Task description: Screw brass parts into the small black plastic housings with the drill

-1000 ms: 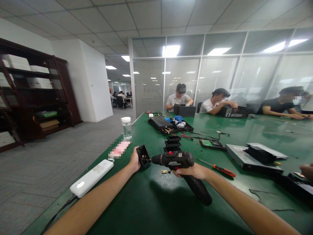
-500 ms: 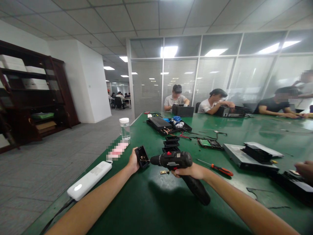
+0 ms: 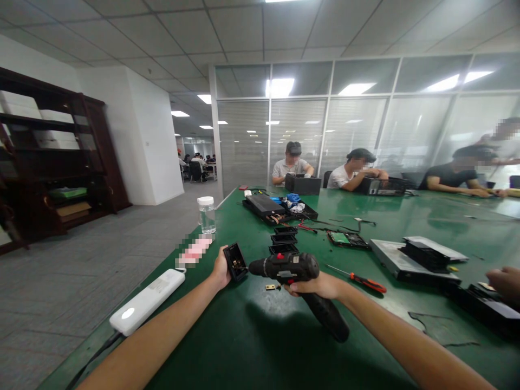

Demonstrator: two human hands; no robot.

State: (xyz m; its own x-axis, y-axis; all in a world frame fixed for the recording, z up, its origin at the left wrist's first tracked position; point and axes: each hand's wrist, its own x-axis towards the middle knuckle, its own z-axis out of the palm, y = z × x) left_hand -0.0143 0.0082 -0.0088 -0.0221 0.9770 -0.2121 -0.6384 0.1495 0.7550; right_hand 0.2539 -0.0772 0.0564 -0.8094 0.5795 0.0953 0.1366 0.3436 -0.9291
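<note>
My left hand (image 3: 221, 270) grips a small black open box (image 3: 236, 262), tilted so its inside faces me, with brass-coloured parts in it. In my right hand (image 3: 314, 285) is a black cordless drill (image 3: 290, 267), held sideways. Its tip points left into the box; whether it touches a screw there I cannot tell. Below the drill, a small brass-coloured piece (image 3: 270, 287) lies on the green table (image 3: 211, 346). Several similar black frames (image 3: 284, 238) stand in a row just behind the drill.
A red-and-black screwdriver (image 3: 368, 282) lies to the right. Further right are a silver drive case (image 3: 392, 254) and another person's hand (image 3: 504, 283). At left are a white power strip (image 3: 148, 300) and a clear jar (image 3: 207, 216). A green circuit board (image 3: 341, 237) lies behind.
Almost nothing differs. The whole view has shifted very slightly, while both hands keep the box and the drill in the same position.
</note>
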